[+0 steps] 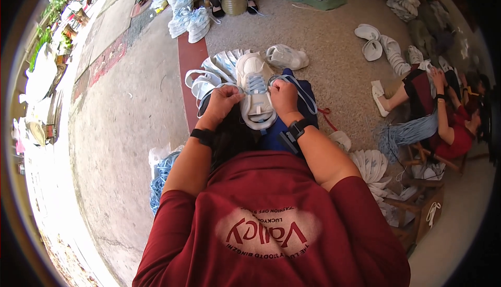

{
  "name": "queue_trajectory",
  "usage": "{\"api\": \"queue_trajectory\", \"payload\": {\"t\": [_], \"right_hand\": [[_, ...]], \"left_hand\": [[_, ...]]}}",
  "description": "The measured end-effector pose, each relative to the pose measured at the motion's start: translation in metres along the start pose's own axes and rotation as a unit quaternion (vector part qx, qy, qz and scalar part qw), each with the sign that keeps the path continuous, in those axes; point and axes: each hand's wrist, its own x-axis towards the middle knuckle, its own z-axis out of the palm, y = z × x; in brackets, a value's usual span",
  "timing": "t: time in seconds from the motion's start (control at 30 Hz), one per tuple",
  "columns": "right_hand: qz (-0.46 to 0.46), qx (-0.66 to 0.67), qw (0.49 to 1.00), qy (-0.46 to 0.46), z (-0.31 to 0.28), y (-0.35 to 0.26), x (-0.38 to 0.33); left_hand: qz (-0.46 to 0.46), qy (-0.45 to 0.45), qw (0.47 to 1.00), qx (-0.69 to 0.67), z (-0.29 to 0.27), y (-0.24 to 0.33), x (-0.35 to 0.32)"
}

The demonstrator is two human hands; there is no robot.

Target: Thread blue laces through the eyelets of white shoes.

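A white shoe upper point(251, 110) lies in front of me, its opening toward me. Light blue shoelace point(255, 84) crosses its front in several rows. My left hand point(222, 104) is at the upper's left edge, fingers pinched on one lace end, which loops out to the left. At the right edge my right hand point(285, 98) is closed on the other end, and that lace curves away to the right. The fingertips are small, so the exact grip is hard to make out. Beyond my left hand sits a row of stacked white uppers point(224, 65); another white upper point(288, 57) lies beyond my right.
Bundled blue laces point(166, 175) lie at my left. Stacked uppers point(369, 168) and a wooden stool point(417, 211) stand at my right. Another person point(448, 125) sits further right by hanging blue laces point(409, 134). More uppers point(190, 21) are piled ahead, near someone's feet.
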Motion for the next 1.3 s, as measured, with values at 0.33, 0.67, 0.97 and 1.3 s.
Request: {"api": "queue_trajectory", "payload": {"t": [0.33, 0.67, 0.97, 1.3], "right_hand": [[-0.11, -0.085, 0.989, -0.041, -0.005, -0.006, -0.018], [0.01, 0.055, 0.998, -0.018, -0.006, -0.003, -0.015], [0.038, 0.081, 0.995, -0.045, -0.008, -0.001, -0.017], [-0.25, -0.064, 0.958, -0.127, -0.001, -0.045, -0.015]], "left_hand": [[0.192, 0.035, 0.944, 0.264, 0.053, 0.036, -0.014], [0.26, 0.07, 0.824, 0.499, 0.07, 0.031, 0.008], [0.122, -0.004, 0.796, 0.593, 0.051, 0.061, -0.021], [-0.125, -0.007, 0.984, -0.126, -0.029, 0.028, -0.043]]}}
